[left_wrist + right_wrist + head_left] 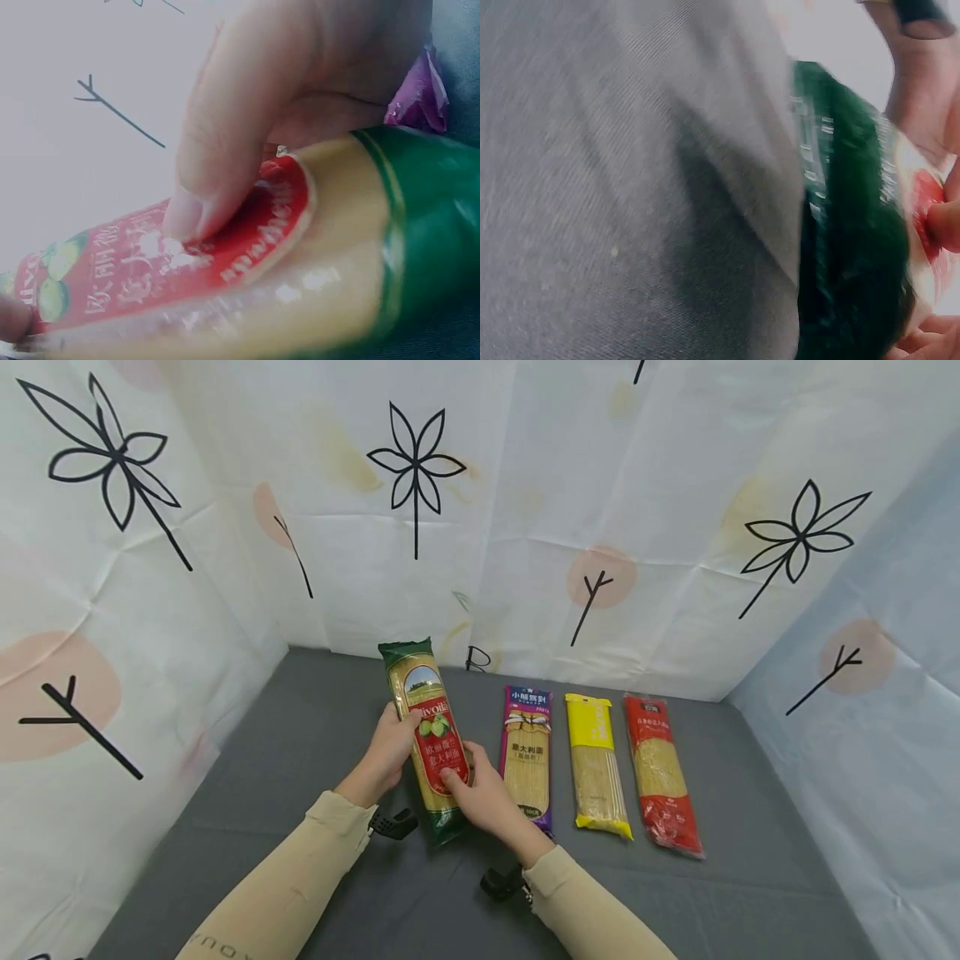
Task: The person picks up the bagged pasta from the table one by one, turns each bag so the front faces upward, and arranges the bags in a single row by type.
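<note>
Both hands hold a spaghetti packet [433, 745] with a red label, pale strands and green ends, tilted above the grey cloth. My left hand [387, 745] grips its left side near the middle, thumb over the front. Lower on the right side, my right hand [486, 787] grips it, its thumb pressing the red label. In the left wrist view, the right hand's thumb [214, 157] lies across the label, close to the packet's green end [435, 210]. The right wrist view shows that green end [847, 225] beside the cloth. Fingers behind the packet are mostly hidden.
To the right, a purple pasta packet [527, 752], a yellow one [598, 768] and a red one [663, 772] lie in a row on the grey cloth [738, 827]. The right forearm overlaps the purple packet's lower end. Patterned white fabric [525, 468] surrounds the back and sides.
</note>
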A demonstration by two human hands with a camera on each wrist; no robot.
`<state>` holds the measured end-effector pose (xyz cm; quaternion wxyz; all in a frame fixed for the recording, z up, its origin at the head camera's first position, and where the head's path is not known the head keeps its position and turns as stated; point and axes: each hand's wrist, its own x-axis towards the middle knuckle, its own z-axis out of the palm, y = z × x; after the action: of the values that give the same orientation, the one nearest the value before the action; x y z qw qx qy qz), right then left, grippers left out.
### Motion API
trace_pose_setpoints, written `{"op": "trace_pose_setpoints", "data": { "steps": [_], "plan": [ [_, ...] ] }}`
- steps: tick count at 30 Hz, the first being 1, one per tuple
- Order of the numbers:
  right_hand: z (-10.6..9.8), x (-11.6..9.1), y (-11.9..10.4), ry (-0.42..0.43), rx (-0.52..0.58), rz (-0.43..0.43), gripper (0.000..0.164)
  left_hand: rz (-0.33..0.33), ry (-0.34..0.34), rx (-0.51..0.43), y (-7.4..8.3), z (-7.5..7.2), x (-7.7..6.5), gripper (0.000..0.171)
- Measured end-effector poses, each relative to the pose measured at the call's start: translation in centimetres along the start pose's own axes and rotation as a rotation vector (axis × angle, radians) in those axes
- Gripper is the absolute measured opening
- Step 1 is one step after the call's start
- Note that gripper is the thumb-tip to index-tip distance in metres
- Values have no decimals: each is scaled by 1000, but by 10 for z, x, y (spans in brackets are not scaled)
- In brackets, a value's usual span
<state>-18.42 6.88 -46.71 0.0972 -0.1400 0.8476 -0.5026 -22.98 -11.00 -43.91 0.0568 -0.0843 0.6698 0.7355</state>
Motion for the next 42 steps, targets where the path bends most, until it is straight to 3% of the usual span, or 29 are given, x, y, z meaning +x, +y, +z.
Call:
{"op": "trace_pose_setpoints", "data": {
  "steps": [10,14,20,25,30,38,42],
  "plan": [
    [-3,-3,-13,16,334,148,42,-32,-72,90,0,0,2,43],
    [2,-1,-8,51,392,161,42,-48,-93,134,-5,0,4,49],
    [5,1,-7,100,351,151,40,-71,-142,207,-20,-1,5,65],
    [7,5,-5,156,365,181,40,-109,-210,286,-30,0,2,64],
    [8,6,-1,158,322,214,39,-122,-243,327,-32,-1,1,62],
    [9,12,7,88,167,172,41,-42,-218,404,-44,-13,9,68],
    [7,13,8,10,56,132,58,36,-240,588,-47,-20,2,75]
  ]
}}
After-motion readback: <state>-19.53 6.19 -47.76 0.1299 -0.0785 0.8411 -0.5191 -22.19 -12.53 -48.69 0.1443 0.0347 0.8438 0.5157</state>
